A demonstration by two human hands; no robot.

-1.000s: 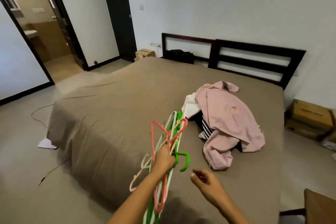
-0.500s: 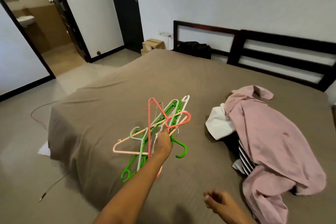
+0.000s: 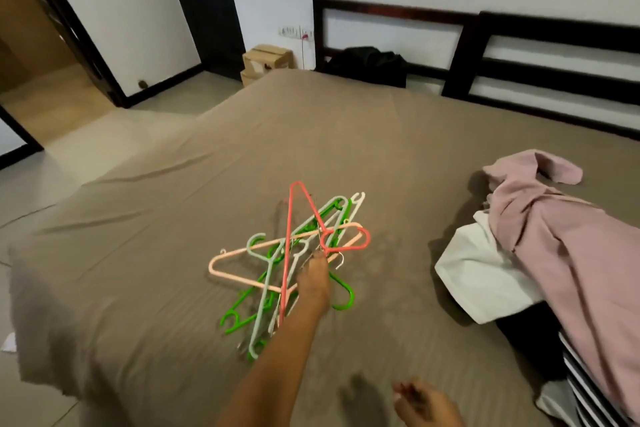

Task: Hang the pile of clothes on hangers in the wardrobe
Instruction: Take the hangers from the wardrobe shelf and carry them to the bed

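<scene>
A bunch of plastic hangers [image 3: 291, 263] in green, red, peach and pale grey fans out low over the brown bed [image 3: 173, 218], touching the sheet. My left hand [image 3: 313, 282] reaches into the bunch near the hooks and still grips it, though my fingers are mostly hidden. To the right lies the pile of clothes: a pink garment [image 3: 571, 253] on top, a white one [image 3: 485, 274] under it, and black and striped pieces [image 3: 588, 392] below. My right hand [image 3: 426, 402] hovers at the bottom edge, loosely curled and holding nothing.
A dark slatted headboard [image 3: 519, 38] runs along the far wall with a black bag [image 3: 370, 66] against it. A cardboard box [image 3: 266, 59] stands on the floor by a dark door. An open doorway is at the far left. The wardrobe is out of view.
I have come closer to the bed. My left hand has lowered the hanger bunch onto the sheet, where it has fanned out. My right hand has dropped toward the bottom edge.
</scene>
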